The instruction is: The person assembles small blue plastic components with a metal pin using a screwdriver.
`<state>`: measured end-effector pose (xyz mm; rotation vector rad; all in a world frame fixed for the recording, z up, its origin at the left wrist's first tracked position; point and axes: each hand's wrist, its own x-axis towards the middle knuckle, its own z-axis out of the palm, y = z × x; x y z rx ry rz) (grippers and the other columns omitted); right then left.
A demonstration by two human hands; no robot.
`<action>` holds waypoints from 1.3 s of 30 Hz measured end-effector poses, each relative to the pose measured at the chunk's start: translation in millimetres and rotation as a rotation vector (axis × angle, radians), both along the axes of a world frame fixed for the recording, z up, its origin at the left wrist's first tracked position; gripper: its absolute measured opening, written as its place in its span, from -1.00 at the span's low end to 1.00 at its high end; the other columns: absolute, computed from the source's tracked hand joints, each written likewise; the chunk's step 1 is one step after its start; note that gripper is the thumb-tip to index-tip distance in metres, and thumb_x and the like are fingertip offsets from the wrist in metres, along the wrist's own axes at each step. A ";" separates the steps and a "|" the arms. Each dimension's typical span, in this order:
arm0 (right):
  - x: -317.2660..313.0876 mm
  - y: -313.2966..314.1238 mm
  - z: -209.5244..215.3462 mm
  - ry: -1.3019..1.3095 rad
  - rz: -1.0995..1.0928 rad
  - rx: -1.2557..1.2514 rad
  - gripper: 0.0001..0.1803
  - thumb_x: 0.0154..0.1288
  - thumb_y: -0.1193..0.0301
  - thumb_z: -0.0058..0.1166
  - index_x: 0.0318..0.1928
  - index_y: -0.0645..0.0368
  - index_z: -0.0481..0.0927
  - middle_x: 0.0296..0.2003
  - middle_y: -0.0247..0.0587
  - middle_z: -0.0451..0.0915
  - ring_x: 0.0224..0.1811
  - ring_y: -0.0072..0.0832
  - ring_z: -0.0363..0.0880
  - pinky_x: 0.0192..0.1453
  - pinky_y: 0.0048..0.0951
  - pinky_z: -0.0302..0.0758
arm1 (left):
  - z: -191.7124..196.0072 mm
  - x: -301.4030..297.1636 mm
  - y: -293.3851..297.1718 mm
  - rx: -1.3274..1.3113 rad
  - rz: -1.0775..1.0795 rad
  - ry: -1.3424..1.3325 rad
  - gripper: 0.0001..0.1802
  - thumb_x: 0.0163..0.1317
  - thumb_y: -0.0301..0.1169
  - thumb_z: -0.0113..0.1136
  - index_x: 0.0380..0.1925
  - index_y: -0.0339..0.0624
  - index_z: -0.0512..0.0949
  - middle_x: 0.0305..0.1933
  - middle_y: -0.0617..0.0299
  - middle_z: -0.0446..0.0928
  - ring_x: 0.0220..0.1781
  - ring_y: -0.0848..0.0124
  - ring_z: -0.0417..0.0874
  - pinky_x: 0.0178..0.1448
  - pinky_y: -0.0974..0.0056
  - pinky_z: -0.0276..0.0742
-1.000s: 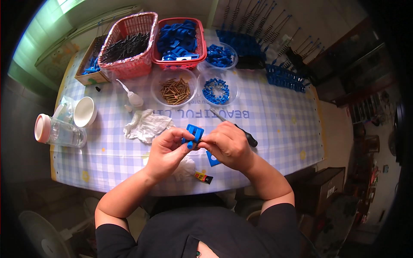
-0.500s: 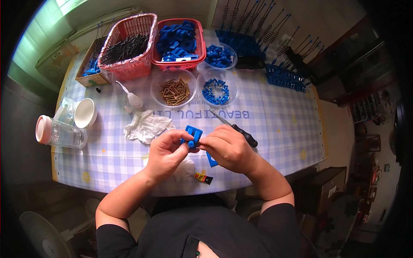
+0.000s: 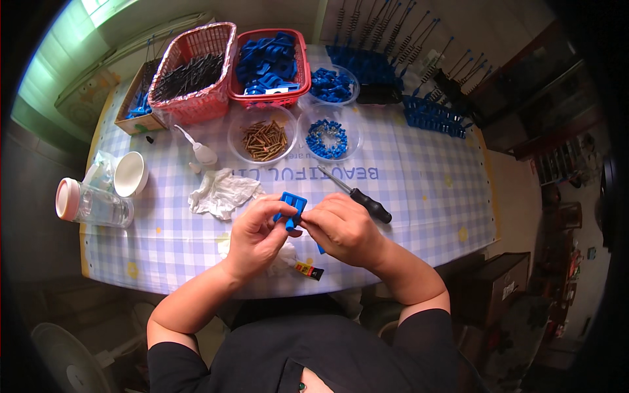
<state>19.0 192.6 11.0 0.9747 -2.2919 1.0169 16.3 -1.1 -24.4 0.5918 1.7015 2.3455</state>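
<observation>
My left hand (image 3: 257, 234) grips a small blue plastic bracket (image 3: 293, 200) with openings in its upper part and a round knob at its lower end. Against the bracket's right side, the fingertips of my right hand (image 3: 347, 229) are pinched together; what they hold, if anything, is hidden. Below the right hand, a second blue piece (image 3: 321, 249) lies mostly covered. A screwdriver (image 3: 371, 205) with a black handle rests just beyond the right hand. Near the table's front edge, a yellow and black tube (image 3: 308, 270) lies beside a crumpled white tissue (image 3: 282, 259).
Beyond my hands stand a clear bowl (image 3: 233, 147) of brass-coloured screws and another (image 3: 358, 135) of small blue-capped parts. Behind are a red basket (image 3: 272, 100) of blue parts and a pink basket (image 3: 192, 111) of black rods. Left are a white cloth (image 3: 225, 194), squeeze bottle (image 3: 205, 154), bowl (image 3: 131, 173) and jar (image 3: 101, 208).
The blue bracket has tilted slightly, so its knob points more downward. My right hand has shifted a little left and covers more of the blue piece beneath it.
</observation>
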 end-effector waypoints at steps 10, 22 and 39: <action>2.8 -1.5 -0.4 -0.039 -0.056 -0.004 -0.77 0.00 0.63 0.34 -0.29 0.28 0.59 -0.41 -0.11 0.61 -0.37 -0.20 0.62 -0.22 -0.26 0.58 | 3.0 -1.5 -3.7 0.015 -0.044 0.025 -0.65 0.29 -0.63 0.15 0.09 -0.34 0.50 0.16 0.07 0.40 0.18 0.33 0.50 0.25 0.24 0.49; 1.6 7.9 12.2 -0.178 -0.099 -0.009 -0.78 0.03 0.60 0.34 -0.28 0.23 0.60 -0.41 -0.13 0.61 -0.35 -0.18 0.61 -0.22 -0.30 0.54 | 3.2 -2.9 -3.1 0.128 -0.140 -0.089 -0.49 0.36 -0.53 0.13 0.30 -0.31 0.34 0.39 -0.02 0.27 0.30 0.28 0.44 0.33 0.19 0.41; 5.3 -3.1 3.5 -0.069 -0.208 0.032 -0.86 0.11 0.56 0.28 -0.32 0.22 0.57 -0.44 -0.18 0.59 -0.41 -0.23 0.56 -0.26 -0.26 0.47 | 7.1 0.3 1.5 0.265 -0.120 -0.286 -0.39 0.32 -0.64 0.13 0.36 -0.29 0.24 0.23 0.02 0.44 0.16 0.30 0.58 0.29 0.18 0.49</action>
